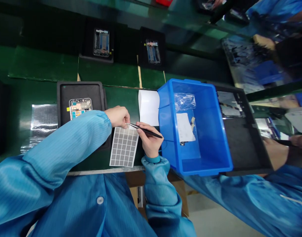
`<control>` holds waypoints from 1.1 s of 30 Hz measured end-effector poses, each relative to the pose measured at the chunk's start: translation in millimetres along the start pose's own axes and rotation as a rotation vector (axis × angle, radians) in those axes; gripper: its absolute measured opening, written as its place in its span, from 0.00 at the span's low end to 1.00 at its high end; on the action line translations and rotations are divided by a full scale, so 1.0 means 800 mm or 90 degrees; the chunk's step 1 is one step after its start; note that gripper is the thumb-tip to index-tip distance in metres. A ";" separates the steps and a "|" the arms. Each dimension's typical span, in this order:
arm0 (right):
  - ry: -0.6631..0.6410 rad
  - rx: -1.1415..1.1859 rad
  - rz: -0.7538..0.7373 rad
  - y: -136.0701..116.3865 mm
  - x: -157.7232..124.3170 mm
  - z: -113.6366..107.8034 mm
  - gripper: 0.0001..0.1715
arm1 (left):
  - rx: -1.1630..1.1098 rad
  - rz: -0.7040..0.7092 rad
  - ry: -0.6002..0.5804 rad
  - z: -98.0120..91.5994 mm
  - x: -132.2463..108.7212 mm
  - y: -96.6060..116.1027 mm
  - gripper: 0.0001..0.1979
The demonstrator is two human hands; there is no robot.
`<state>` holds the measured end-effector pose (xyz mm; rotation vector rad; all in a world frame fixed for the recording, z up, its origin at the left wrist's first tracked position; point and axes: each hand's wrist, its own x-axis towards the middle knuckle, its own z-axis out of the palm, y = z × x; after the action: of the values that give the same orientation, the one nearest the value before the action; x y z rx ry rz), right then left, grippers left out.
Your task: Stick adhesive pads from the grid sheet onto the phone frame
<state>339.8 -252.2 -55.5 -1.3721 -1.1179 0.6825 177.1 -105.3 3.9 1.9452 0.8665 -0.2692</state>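
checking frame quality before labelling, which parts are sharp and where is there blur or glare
Head view, near centre: the sheet of grey squares and black tweezers look fairly crisp; head view, left: glare streaks the ribbed shiny sheet; head view, right edge: the co-worker's hand is smeared.

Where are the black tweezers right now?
Head view, centre: the black tweezers are in the right hand, tips near the top of the grid sheet, left of the blue bin.

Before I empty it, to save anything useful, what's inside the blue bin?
Inside the blue bin: clear plastic film, a white sheet, a beige scrap and a small dark piece by the sheet's lower edge. Whatever lies under the sheet is covered.
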 end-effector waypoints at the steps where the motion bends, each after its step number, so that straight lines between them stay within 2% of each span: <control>1: 0.003 -0.003 0.001 0.000 0.000 0.000 0.06 | -0.001 0.000 0.000 0.000 0.000 0.000 0.09; 13: -0.001 0.022 -0.029 0.003 -0.001 0.001 0.07 | -0.010 0.010 0.003 0.002 0.002 -0.003 0.07; 23: 0.014 0.038 -0.012 0.004 -0.001 0.003 0.06 | -0.023 0.021 0.001 0.002 0.005 -0.008 0.08; 33: 0.044 0.086 0.004 -0.003 0.000 -0.001 0.06 | -0.067 0.051 -0.034 -0.005 0.003 -0.010 0.15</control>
<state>339.9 -253.0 -53.1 -1.2745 -0.9953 0.6968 173.1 -98.2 -0.8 1.8623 0.7518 -0.2224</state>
